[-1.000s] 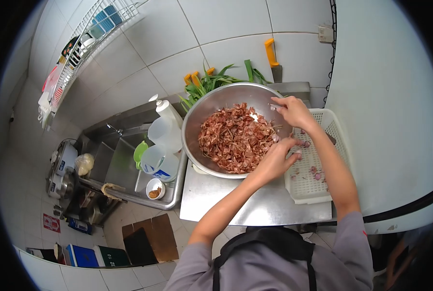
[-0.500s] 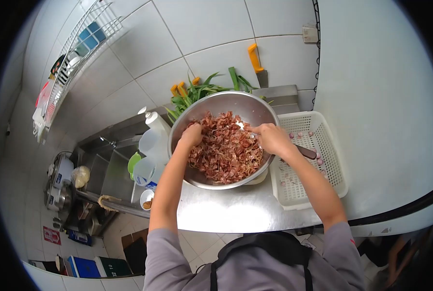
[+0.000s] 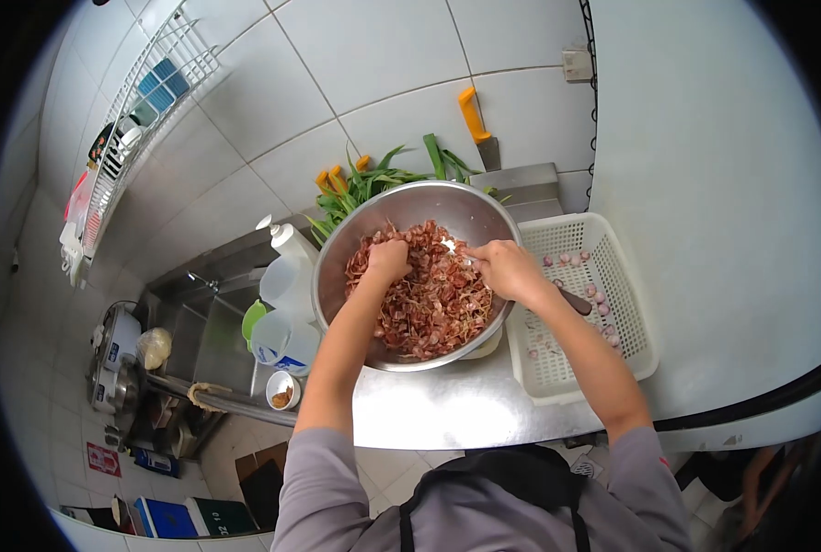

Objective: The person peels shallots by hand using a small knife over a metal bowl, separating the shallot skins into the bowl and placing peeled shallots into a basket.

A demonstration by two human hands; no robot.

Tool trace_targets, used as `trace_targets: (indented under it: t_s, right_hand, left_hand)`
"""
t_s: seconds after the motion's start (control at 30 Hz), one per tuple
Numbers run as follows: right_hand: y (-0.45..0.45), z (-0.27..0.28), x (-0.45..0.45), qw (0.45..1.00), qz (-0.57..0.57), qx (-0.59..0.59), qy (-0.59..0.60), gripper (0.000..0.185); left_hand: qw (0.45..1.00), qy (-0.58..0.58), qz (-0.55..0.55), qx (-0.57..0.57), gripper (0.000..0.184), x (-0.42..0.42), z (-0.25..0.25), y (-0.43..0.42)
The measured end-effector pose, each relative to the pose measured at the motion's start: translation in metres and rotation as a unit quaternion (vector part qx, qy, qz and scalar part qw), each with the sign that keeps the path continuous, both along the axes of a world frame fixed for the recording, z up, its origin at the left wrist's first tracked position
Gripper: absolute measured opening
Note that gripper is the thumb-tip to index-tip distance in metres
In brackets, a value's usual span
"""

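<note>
A wide steel bowl [image 3: 346, 207] tilts towards me on the counter, heaped with thin reddish-brown flakes [image 3: 433, 308] that look like shallot skins, with pale stringy bits among them. My left hand [image 3: 389, 260] reaches into the left of the heap, curled, its fingertips sunk out of sight. At the bowl's right side is my right hand [image 3: 511, 269], index finger stretched towards the heap and the other fingers bent under. Whatever it pinches is hidden. A small white piece [image 3: 448, 247] shows just beyond that fingertip.
Right of the bowl stands a white perforated basket [image 3: 544, 386] with several small pinkish bulbs and a brown handle [image 3: 576, 302]. Green leaves [image 3: 373, 184] and orange-handled knives lie behind. Leftward are a pump bottle [image 3: 292, 241], plastic tubs, a small cup [image 3: 282, 390] and a sink [image 3: 231, 322].
My left hand has moved right and inward over the heap, away from the bowl's left wall. My right hand stays at the right side. The view has shifted slightly.
</note>
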State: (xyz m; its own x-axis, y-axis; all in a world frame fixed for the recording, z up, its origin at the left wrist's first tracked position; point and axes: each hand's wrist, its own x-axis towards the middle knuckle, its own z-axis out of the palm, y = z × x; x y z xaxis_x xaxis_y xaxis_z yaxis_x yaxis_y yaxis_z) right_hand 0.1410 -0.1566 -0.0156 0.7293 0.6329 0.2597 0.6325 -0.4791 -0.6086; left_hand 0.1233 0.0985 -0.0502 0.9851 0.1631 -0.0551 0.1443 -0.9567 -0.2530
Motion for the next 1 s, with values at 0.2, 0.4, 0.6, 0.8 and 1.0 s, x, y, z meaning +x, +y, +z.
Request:
trace_targets:
  t_s: [0.2,0.4,0.6,0.8,1.0]
  right_hand:
    - [0.001,0.016,0.001,0.98,0.058,0.1,0.16,0.036]
    - [0.037,0.02,-0.021,0.91,0.132,0.237,0.314,0.042]
    - [0.045,0.028,-0.039,0.872,0.159,0.277,0.372,0.042]
    - [0.04,0.041,-0.052,0.866,0.154,0.296,0.372,0.04]
    - [0.037,0.043,-0.06,0.812,0.153,0.329,0.457,0.032]
  left_hand:
    - [0.733,-0.174,0.077,-0.653,0.036,-0.041,0.064,-0.017]
    - [0.393,-0.167,0.099,-0.899,0.032,-0.069,0.065,-0.041]
    - [0.392,-0.225,0.063,-0.89,0.028,-0.087,0.054,-0.071]
    - [0.392,-0.27,0.013,-0.879,0.03,-0.095,0.051,-0.081]
    - [0.533,-0.401,0.015,-0.745,0.036,-0.098,0.052,-0.09]
